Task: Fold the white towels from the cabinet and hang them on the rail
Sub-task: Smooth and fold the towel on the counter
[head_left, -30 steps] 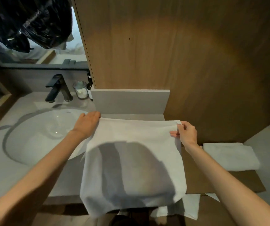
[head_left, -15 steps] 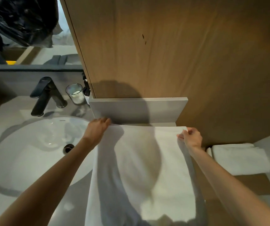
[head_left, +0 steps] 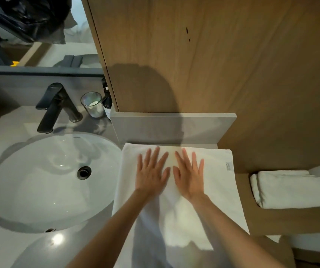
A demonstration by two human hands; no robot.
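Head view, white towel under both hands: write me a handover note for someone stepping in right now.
Left hand: open, pressed flat on the spread towel.
Right hand: open, flat on it beside the left.
The spread towel lies on the counter, right of the sink. A folded towel sits on the wooden ledge further right.
Done: one towel folded, this one laid out.
Left: fold this one and hang the towels. The rail is not in view.

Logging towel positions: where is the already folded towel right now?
Head view, far right: the folded towel lies on the wooden ledge, right of the spread towel, not touching it.
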